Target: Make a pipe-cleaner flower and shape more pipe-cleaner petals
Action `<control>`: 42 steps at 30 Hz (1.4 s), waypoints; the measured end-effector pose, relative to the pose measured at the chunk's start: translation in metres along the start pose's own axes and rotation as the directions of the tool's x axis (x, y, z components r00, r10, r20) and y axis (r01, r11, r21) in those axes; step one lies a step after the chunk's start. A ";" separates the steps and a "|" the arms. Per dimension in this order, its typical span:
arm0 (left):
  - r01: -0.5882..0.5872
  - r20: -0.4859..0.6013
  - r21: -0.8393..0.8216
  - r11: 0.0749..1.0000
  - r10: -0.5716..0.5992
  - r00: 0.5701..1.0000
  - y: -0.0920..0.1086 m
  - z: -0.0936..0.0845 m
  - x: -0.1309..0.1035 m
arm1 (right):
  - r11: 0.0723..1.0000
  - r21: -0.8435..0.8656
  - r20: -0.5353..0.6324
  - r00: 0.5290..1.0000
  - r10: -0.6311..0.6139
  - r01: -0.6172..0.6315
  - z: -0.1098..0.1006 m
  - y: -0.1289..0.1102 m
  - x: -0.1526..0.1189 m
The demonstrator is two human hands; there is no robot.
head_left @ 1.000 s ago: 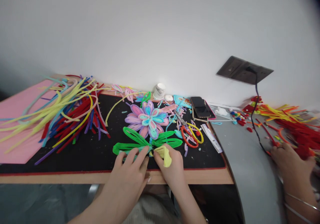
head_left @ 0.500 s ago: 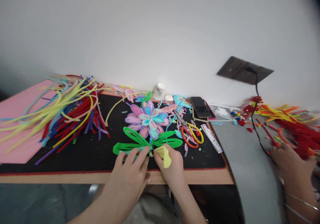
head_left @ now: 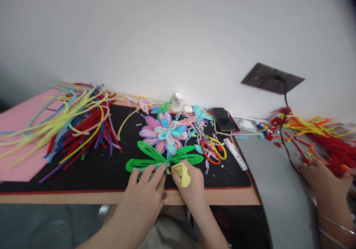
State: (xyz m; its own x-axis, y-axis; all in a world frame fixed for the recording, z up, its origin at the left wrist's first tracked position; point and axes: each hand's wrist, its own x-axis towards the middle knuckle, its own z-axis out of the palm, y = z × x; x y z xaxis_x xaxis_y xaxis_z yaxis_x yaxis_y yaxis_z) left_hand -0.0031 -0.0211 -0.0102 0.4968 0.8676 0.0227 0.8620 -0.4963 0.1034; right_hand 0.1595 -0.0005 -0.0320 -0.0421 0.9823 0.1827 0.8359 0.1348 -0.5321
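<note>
A pipe-cleaner flower (head_left: 164,132) in purple, pink and light blue lies on the black mat (head_left: 91,171), with looped green leaves (head_left: 151,151) below it. My left hand (head_left: 147,186) rests over the lower left leaf, its fingers bent and pressed at the base of the leaves. Beside it, my right hand (head_left: 190,182) pinches a yellow looped piece (head_left: 183,174) against the same spot. The fingertips of both hands nearly meet there, and the exact point of contact is partly hidden.
Pipe cleaners (head_left: 83,123) cover pink paper (head_left: 19,167) at left. Scissors (head_left: 211,150), a phone (head_left: 223,119), a paper cup (head_left: 177,101) and scraps lie behind and right. Another person's hand (head_left: 324,180) holds red material at the grey table (head_left: 267,182), near a black cable (head_left: 284,137).
</note>
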 end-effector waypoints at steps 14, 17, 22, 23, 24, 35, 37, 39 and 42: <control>-0.004 -0.025 0.027 1.000 0.005 1.000 0.002 0.001 -0.001 | 1.000 0.020 0.030 0.999 0.016 -0.016 0.001 0.001 0.000; -0.010 -0.026 0.022 1.000 0.010 1.000 0.001 0.000 0.000 | 1.000 0.009 0.009 1.000 0.011 -0.011 0.002 0.002 0.000; -0.007 -0.010 0.016 1.000 0.007 1.000 0.001 0.001 0.001 | 0.999 -0.028 -0.035 0.999 0.022 -0.023 0.005 0.007 -0.003; -0.007 -0.011 0.016 1.000 0.007 1.000 0.002 0.001 0.000 | 0.999 -0.027 -0.040 0.999 0.023 -0.024 0.006 0.007 -0.003; -0.006 -0.012 0.016 1.000 0.007 1.000 0.002 0.001 0.000 | 1.000 -0.023 -0.048 0.999 0.021 -0.022 0.006 0.007 -0.003; -0.002 0.008 -0.002 1.000 0.002 1.000 0.002 -0.003 0.001 | 1.000 -0.017 -0.027 0.999 0.026 -0.027 0.002 0.002 -0.001; 0.000 0.011 0.001 1.000 0.000 1.000 0.002 -0.003 0.000 | 1.000 -0.008 -0.020 0.999 0.030 -0.030 0.002 0.001 -0.001; -0.002 0.014 0.006 1.000 0.002 1.000 0.002 -0.003 -0.001 | 0.999 0.004 -0.007 0.999 0.039 -0.039 0.001 0.000 -0.001; -0.009 0.013 0.008 1.000 0.009 1.000 0.002 -0.002 -0.002 | 0.999 0.020 0.009 0.999 0.039 -0.039 0.000 -0.001 0.000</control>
State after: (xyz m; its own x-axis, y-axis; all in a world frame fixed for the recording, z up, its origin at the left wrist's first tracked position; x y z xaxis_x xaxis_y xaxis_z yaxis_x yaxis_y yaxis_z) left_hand -0.0021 -0.0238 -0.0075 0.5056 0.8627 0.0107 0.8583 -0.5042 0.0949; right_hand 0.1585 -0.0010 -0.0317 -0.0150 0.9879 0.1542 0.8260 0.0991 -0.5549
